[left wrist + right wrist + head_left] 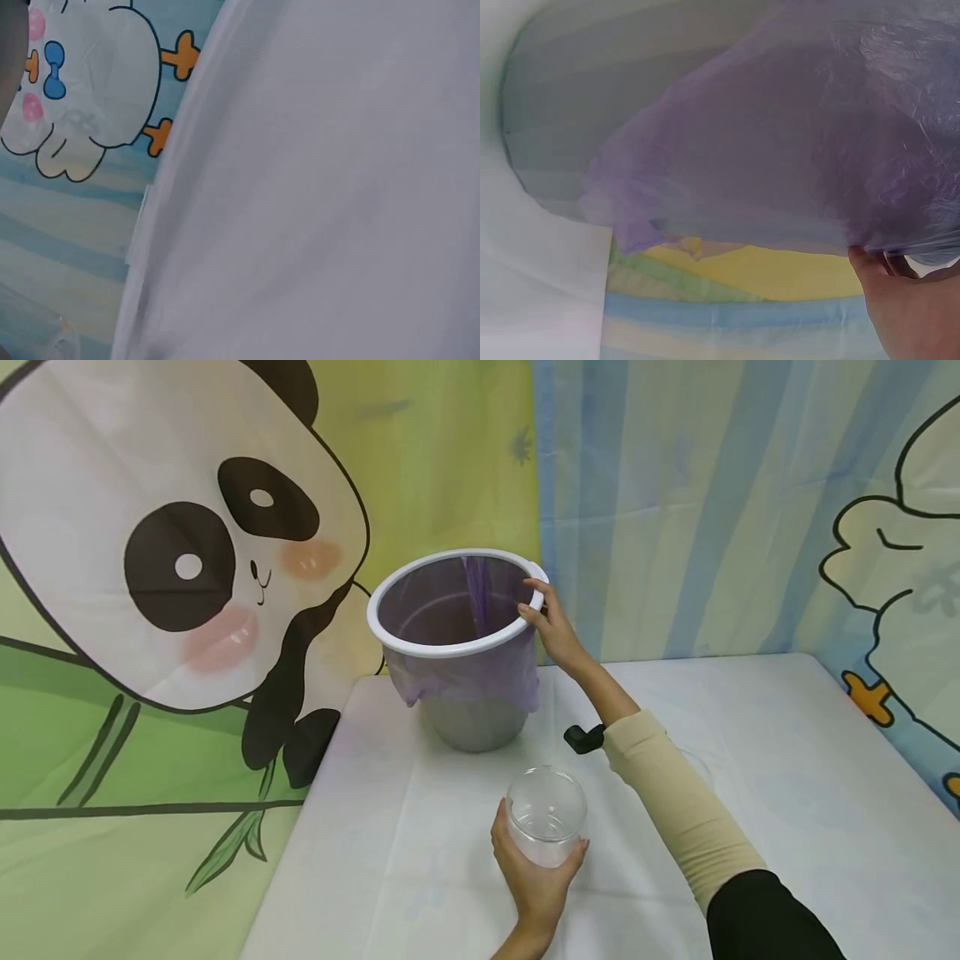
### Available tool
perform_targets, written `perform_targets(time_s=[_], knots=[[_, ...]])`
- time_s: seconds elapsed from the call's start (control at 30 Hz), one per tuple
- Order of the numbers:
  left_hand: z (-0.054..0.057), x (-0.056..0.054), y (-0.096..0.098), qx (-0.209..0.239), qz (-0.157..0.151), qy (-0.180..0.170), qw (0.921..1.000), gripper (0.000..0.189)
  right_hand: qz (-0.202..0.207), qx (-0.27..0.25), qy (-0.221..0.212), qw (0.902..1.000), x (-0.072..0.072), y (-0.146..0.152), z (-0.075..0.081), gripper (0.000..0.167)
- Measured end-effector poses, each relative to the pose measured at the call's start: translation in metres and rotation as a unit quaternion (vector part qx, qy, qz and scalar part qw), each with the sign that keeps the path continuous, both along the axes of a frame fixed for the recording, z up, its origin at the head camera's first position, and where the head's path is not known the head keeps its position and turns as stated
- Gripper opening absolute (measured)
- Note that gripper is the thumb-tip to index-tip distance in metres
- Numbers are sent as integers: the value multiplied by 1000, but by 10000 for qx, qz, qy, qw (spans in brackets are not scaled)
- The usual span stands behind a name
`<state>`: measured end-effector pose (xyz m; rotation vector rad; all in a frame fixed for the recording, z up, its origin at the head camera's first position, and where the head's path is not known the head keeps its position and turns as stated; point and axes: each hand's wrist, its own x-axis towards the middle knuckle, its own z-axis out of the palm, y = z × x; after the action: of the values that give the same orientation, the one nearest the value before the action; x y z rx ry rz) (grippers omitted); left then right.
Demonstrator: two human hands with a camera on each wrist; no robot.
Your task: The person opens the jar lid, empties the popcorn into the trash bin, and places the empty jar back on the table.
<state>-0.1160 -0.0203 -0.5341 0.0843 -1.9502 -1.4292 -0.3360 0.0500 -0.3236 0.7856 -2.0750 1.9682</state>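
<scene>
My left hand grips a clear round glass jar from below and the sides, thumb on its right. The jar's open mouth faces up and nothing shows inside it. Farther back, my right hand holds the white rim of a grey trash can, fingers curled over its right side. A thin purple plastic bag lines the can and hangs folded over the outside. In the right wrist view, fingertips press at the edge of that bag.
A white cloth covers the table. Behind it hangs a printed backdrop with a panda on the left and a white cartoon figure on the right. A small black device sits at my right wrist.
</scene>
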Motion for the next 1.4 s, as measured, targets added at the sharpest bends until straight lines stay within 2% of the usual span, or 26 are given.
perform_targets(time_s=[0.1,0.2,0.37,0.6,0.9,1.0,1.27,1.4], knots=[[-13,4,9,176,-87,-57,9998,116,-21,41,24,10000,1,1,1,50],[-21,4,13,246,-212,-108,9994,116,-45,98,28,9999,2,2,2,50],[-29,5,18,250,-426,-252,9985,115,-64,135,-35,9999,3,5,1,51],[-39,7,20,250,-589,-258,9976,116,-63,51,-6,10000,2,6,-1,52],[-42,6,23,152,-635,-355,9972,115,-190,-61,8,9998,2,11,1,51],[-42,6,23,65,-627,-279,9976,116,-212,-65,-19,9998,3,14,1,51],[-43,7,24,-127,-752,-289,9967,125,-223,-15,-84,9997,6,22,1,52],[-42,7,20,-205,-856,-80,9961,126,-189,119,-175,9996,6,26,2,54]])
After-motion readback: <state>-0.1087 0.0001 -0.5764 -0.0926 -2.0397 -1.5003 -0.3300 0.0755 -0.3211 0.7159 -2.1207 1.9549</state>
